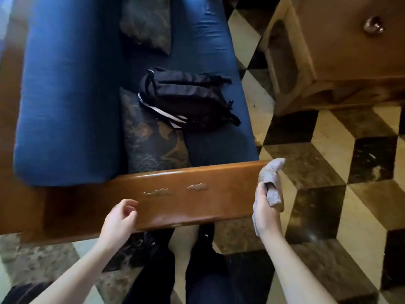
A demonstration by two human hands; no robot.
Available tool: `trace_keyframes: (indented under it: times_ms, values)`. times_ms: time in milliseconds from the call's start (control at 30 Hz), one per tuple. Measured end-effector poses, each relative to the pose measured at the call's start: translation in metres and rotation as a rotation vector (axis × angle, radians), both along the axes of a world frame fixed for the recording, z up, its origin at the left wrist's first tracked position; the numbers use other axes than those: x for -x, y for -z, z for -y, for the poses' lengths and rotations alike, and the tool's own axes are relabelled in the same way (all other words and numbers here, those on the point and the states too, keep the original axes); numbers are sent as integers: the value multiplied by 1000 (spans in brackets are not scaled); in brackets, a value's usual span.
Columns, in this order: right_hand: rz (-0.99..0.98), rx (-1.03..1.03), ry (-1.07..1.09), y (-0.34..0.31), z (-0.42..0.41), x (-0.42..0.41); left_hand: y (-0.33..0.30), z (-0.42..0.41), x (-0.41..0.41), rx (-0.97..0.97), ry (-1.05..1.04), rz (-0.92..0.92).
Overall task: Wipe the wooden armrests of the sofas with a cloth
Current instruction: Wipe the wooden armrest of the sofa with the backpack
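Note:
A glossy brown wooden armrest (pixel 186 198) runs across the near end of a blue sofa (pixel 70 95), with two pale worn patches on its top. My right hand (pixel 266 212) grips a grey cloth (pixel 271 183) at the armrest's right end, the cloth's tip resting against the corner. My left hand (pixel 119 218) hovers at the armrest's near edge, left of centre, fingers loosely curled and holding nothing.
A black bag (pixel 186 99) lies on the seat beside a dark patterned cushion (pixel 151 143); a second cushion (pixel 146 23) sits further back. A light wooden cabinet (pixel 341 53) stands to the right on the black-and-cream checkered floor (pixel 328 172). My legs are below the armrest.

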State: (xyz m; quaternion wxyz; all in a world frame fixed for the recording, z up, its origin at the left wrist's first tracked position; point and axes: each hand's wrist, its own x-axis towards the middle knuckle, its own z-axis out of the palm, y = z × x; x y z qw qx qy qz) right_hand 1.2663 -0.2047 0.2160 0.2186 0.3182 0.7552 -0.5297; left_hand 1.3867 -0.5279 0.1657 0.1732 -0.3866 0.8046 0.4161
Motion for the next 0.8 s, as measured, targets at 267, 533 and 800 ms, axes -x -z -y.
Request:
trace_keyframes:
  times_ms: [267, 533, 800]
  values:
    - [85, -120, -170, 110, 71, -44, 56, 24, -40, 59, -80, -21]
    - [-299, -707, -610, 159, 89, -47, 82, 21, -44, 240, 17, -56]
    - [-467, -730, -691, 178, 83, -45, 102, 24, -30, 389, 151, -53]
